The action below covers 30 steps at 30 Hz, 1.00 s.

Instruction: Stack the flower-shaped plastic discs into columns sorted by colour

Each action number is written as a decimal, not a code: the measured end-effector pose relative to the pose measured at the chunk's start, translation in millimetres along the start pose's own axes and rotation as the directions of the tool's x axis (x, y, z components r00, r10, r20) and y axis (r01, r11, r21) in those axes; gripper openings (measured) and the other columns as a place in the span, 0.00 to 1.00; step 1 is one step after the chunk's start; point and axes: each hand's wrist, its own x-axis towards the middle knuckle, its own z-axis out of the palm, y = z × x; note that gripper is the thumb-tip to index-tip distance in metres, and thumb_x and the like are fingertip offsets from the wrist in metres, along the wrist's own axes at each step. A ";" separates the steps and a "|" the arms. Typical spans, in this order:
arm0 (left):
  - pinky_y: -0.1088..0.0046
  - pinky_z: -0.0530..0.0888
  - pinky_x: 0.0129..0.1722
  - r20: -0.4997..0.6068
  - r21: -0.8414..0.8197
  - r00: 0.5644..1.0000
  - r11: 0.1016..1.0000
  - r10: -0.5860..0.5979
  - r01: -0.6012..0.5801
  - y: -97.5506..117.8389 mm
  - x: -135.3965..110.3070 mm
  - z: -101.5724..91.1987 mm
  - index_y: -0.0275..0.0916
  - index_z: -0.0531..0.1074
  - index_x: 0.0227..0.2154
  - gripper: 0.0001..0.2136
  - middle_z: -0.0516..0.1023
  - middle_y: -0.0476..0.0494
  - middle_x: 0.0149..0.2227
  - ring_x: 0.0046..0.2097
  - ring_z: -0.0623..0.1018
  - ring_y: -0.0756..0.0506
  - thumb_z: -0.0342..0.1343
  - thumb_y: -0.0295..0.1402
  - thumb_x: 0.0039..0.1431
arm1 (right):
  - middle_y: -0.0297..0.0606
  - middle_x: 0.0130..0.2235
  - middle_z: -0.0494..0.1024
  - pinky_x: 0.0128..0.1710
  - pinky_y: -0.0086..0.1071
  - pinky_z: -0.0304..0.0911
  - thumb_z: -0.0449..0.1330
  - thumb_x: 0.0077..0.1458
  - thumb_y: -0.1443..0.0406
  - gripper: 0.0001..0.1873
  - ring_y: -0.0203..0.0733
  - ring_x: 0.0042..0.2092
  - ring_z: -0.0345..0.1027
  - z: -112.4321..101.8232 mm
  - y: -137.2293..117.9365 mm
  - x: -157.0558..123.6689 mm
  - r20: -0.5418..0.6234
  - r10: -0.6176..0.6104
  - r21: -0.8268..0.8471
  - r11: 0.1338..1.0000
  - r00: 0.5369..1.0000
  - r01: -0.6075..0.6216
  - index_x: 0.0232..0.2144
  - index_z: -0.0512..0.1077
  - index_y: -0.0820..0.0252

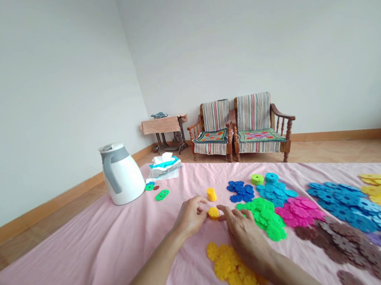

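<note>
A short stack of yellow flower-shaped plastic discs point(213, 213) stands on the pink cloth between my two hands. My left hand point(190, 216) is at its left side, fingers bent and a little apart, tips close to the stack. From the right, my right hand point(243, 232) reaches toward the same stack with its fingers spread; whether either hand touches it is hard to tell. Just beyond rises a second, taller yellow stack point(211, 194). Loose yellow discs point(229, 265) lie in a pile below and partly behind my right hand and forearm.
Piles of green point(264, 216), dark blue point(240, 191), pink point(300, 211) and brown discs point(348, 239) spread to the right, with more colours beyond. A white jug point(124, 176) and a tissue box point(165, 165) stand at the left. Two wooden chairs point(288, 136) are behind the table.
</note>
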 end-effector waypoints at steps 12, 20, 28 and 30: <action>0.82 0.63 0.15 0.126 -0.124 0.977 0.974 -0.174 0.189 7.5 -2.0 -5.4 0.36 0.70 0.37 0.14 0.77 0.50 0.24 0.16 0.71 0.53 0.49 0.20 0.45 | 0.42 0.46 0.76 0.47 0.37 0.49 0.41 0.52 0.76 0.28 0.42 0.49 0.63 -0.8 8.5 15.7 -0.033 0.063 0.130 0.990 0.997 -0.058 0.56 0.56 0.61; 0.83 0.60 0.10 0.208 -0.209 0.925 0.909 -0.319 0.360 14.2 -2.1 -8.5 0.33 0.66 0.39 0.15 0.78 0.48 0.26 0.11 0.66 0.55 0.49 0.17 0.47 | 0.41 0.44 0.77 0.49 0.38 0.50 0.42 0.51 0.76 0.29 0.41 0.49 0.65 12.1 15.5 26.0 -0.026 0.103 0.158 0.983 0.994 -0.098 0.55 0.57 0.58; 0.84 0.60 0.11 0.207 -0.188 0.917 0.906 -0.341 0.379 20.0 -2.7 -10.1 0.32 0.65 0.39 0.15 0.77 0.48 0.25 0.11 0.67 0.55 0.48 0.17 0.47 | 0.40 0.43 0.77 0.49 0.37 0.51 0.42 0.50 0.76 0.30 0.39 0.47 0.67 15.3 17.9 22.7 -0.043 0.100 0.200 0.976 0.994 -0.090 0.56 0.56 0.59; 0.84 0.61 0.11 0.207 -0.177 0.919 0.911 -0.336 0.373 17.9 -2.7 -9.8 0.33 0.65 0.40 0.15 0.77 0.48 0.25 0.12 0.68 0.55 0.48 0.18 0.47 | 0.40 0.43 0.77 0.49 0.37 0.51 0.42 0.50 0.76 0.29 0.39 0.47 0.67 15.4 18.1 22.4 -0.049 0.098 0.207 0.974 0.994 -0.086 0.55 0.56 0.59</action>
